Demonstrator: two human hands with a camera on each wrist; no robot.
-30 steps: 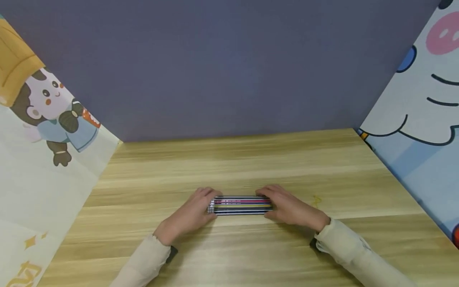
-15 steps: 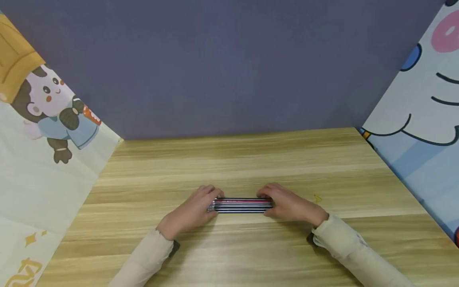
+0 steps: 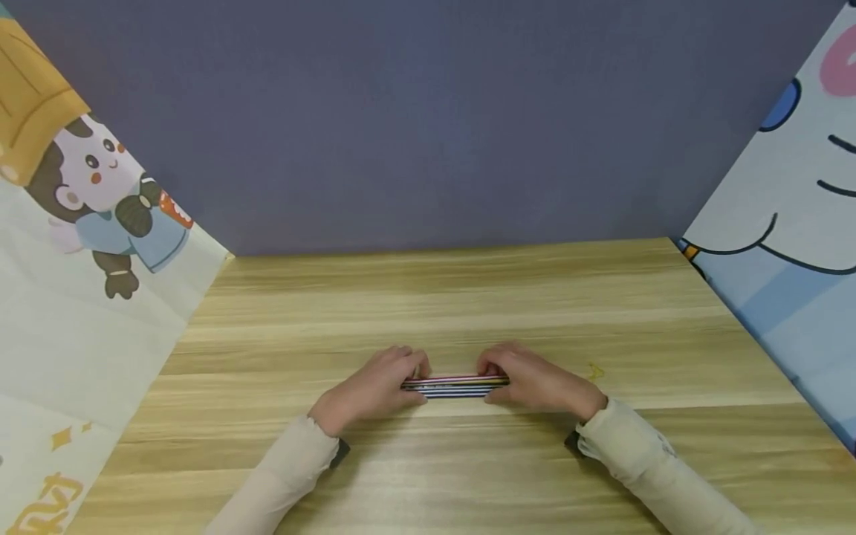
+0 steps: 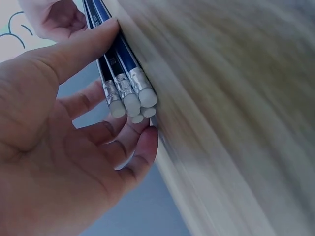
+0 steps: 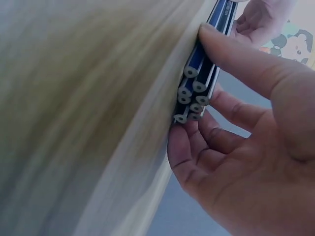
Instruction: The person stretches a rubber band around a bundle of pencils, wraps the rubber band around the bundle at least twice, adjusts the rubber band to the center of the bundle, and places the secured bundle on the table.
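Note:
A bundle of pencils (image 3: 455, 388) lies crosswise at the middle of the wooden table, held between both hands. My left hand (image 3: 384, 383) grips the left end, thumb on the near side and fingers curled round the far side. White erasers (image 4: 146, 98) in silver ferrules show at that end in the left wrist view. My right hand (image 3: 535, 377) grips the other end the same way. There the right wrist view shows the flat, unsharpened pencil ends (image 5: 191, 72) stacked in a small pile. Dark blue and black striped barrels face me; red and yellow ones show behind.
The wooden table (image 3: 455, 297) runs back to a grey-blue panel (image 3: 441, 126). Cartoon-printed panels stand at the left (image 3: 100, 186) and right (image 3: 789, 223). A small yellow mark (image 3: 595, 371) is on the table beyond the right wrist.
Both hands keep hold of the pencils. The left hand has slid rightward along the bundle, covering the eraser ends in the head view. The bundle looks narrower, with its barrels drawn closer together.

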